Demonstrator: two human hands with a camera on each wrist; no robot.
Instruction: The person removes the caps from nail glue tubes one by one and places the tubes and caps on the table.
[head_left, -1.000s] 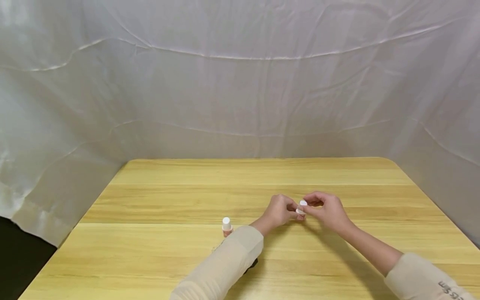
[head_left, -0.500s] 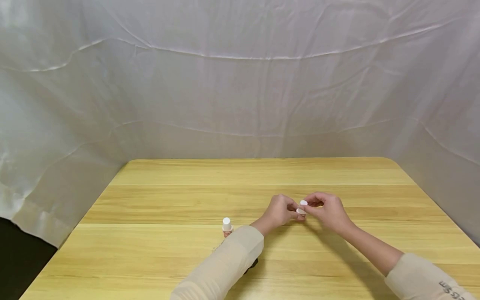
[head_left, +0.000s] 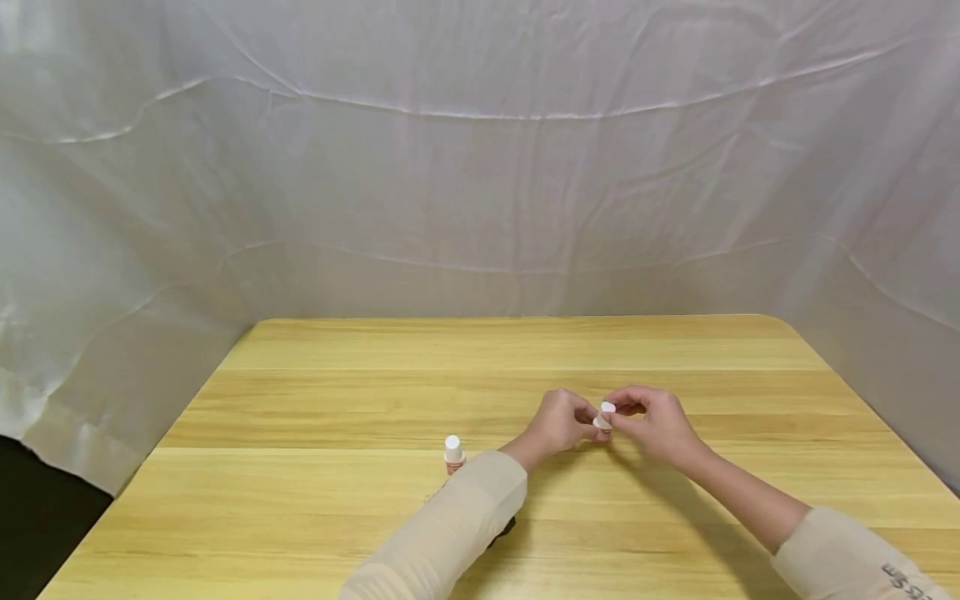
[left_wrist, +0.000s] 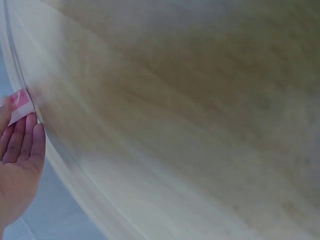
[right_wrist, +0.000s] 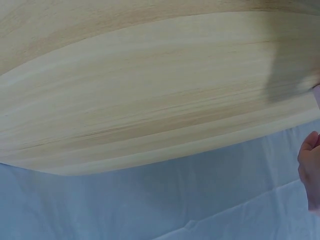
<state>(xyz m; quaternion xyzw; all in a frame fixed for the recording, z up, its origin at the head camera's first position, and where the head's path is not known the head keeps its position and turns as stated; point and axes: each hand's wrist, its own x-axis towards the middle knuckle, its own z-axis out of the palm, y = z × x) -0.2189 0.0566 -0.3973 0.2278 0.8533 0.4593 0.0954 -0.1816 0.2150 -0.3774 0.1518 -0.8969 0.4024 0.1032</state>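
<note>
Over the right half of the table, my left hand [head_left: 558, 423] holds a small bottle [head_left: 602, 424] with a white top part. In the left wrist view, its pink and white label [left_wrist: 21, 102] shows between the thumb and fingers of that hand. My right hand [head_left: 654, 421] pinches the bottle's white cap [head_left: 608, 407] between thumb and fingers. Whether the cap is loose from the bottle cannot be told. Only part of the right hand [right_wrist: 311, 170] shows at the edge of the right wrist view, and its fingertips are out of sight there.
A second small bottle [head_left: 453, 456] with a white cap and reddish label stands upright left of the left forearm, partly hidden by the sleeve [head_left: 450, 525]. A dark object [head_left: 504, 532] peeks out under that sleeve. Pale curtain [head_left: 517, 183] surrounds the wooden table [head_left: 337, 400].
The right fingers and the white cap have shifted very slightly, while the left hand keeps its hold on the bottle. The second bottle has stayed in place.
</note>
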